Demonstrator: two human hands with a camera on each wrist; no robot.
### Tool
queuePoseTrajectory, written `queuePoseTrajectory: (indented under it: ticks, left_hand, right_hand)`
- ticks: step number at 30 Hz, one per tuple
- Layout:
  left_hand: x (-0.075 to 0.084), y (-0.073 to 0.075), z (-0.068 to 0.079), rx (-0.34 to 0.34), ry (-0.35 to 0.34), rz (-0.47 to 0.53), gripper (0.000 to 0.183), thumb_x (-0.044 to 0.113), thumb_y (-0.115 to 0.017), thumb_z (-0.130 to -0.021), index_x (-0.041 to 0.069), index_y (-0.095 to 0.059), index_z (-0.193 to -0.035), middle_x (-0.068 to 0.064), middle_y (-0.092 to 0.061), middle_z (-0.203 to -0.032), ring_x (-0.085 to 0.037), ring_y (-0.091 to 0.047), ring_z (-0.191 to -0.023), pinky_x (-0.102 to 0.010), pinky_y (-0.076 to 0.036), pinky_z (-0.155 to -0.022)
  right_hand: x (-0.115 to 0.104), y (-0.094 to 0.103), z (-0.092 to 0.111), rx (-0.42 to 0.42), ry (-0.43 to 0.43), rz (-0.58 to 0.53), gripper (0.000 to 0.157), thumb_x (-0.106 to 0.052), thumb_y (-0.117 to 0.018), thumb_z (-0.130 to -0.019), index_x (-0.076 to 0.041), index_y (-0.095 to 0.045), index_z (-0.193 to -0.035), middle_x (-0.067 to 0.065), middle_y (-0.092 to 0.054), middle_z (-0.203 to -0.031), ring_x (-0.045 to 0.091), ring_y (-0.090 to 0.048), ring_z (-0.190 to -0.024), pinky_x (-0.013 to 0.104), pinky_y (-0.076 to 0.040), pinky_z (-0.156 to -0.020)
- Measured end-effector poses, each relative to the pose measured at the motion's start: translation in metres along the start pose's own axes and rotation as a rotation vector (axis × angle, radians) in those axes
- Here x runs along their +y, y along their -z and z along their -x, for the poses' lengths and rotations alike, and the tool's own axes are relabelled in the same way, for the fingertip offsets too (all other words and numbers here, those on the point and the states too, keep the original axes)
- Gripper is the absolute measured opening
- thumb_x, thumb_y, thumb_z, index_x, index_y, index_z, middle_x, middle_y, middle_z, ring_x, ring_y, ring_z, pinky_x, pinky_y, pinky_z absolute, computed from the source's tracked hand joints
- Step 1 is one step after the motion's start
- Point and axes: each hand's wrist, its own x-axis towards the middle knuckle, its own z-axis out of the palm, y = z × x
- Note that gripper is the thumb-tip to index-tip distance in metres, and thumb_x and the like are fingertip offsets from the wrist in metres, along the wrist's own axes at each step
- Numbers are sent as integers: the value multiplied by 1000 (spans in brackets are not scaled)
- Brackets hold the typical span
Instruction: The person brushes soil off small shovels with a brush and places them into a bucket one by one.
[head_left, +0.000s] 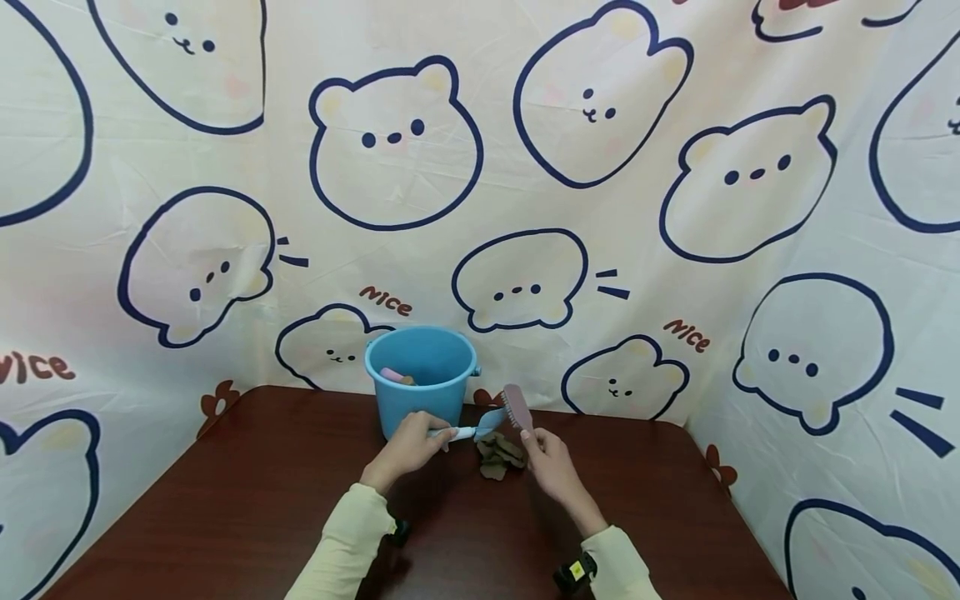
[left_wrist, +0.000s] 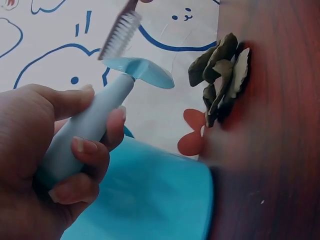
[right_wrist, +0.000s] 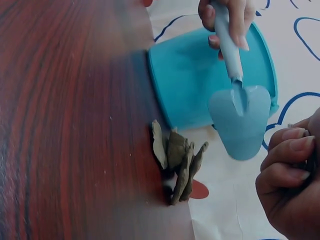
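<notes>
In the head view my left hand [head_left: 412, 446] grips the pale handle of a small blue trowel [head_left: 491, 422], its fingers curled round it. The trowel's blade stands above a small heap of brownish-green, leaf-like pieces [head_left: 498, 458] on the table. From the other side my right hand [head_left: 553, 468] holds a pink brush [head_left: 516, 407] by its handle, with the head up and the white bristles [left_wrist: 122, 35] facing the trowel's blade. The right wrist view shows the curled fingers [right_wrist: 292, 162] of that hand, while the brush head lies outside it.
A blue bucket [head_left: 401, 404] stands at the back of the dark wooden table [head_left: 247, 508], just behind my left hand. A pink item [head_left: 393, 376] shows inside it. Cloth printed with bear faces [head_left: 390, 179] hangs close behind the table and along its sides.
</notes>
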Motion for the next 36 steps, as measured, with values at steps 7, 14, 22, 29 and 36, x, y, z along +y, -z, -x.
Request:
queuePoseTrajectory:
  ticks: [7,14,22,29,36]
  left_hand:
    - [-9,-4,-1,-62,50,147,38,24,-57,-105,6,-73,-75,-4,-57,-60,-9,-39,-51,-25,-33,-49]
    - [-14,-6,0,-147,155,378,43,27,-54,-107,0,-72,-78,1,-57,-63,-9,-39,-49,-24,-33,-47]
    - [-14,-3,1,-207,258,565,41,30,-53,-107,-3,-72,-94,1,-61,-70,-9,-38,-51,-22,-30,-46]
    - [-16,3,2,-224,263,611,40,30,-52,-107,-5,-71,-100,0,-62,-71,-8,-38,-50,-21,-30,-47]
    - [-16,7,4,-214,272,632,39,30,-53,-106,-4,-70,-98,-1,-62,-71,-8,-37,-49,-21,-29,-46]
  right_hand:
    - [-2,-13,2,-49,53,-12,35,-35,-46,-109,-3,-59,-101,-2,-43,-60,5,-34,-46,24,-32,-45]
    - [-2,-23,6,-142,95,-43,41,-34,-44,-110,5,-55,-102,-3,-38,-58,5,-32,-47,23,-31,-45]
    - [1,-25,6,-183,113,-32,50,-37,-42,-110,11,-54,-110,-4,-38,-59,6,-32,-48,23,-31,-46]
    - [6,-22,3,-148,114,-34,51,-37,-42,-110,12,-53,-103,-4,-38,-58,6,-32,-47,22,-31,-46]
    - [15,-18,1,-116,63,-15,46,-39,-42,-110,5,-54,-100,-3,-39,-59,7,-32,-48,23,-31,-46]
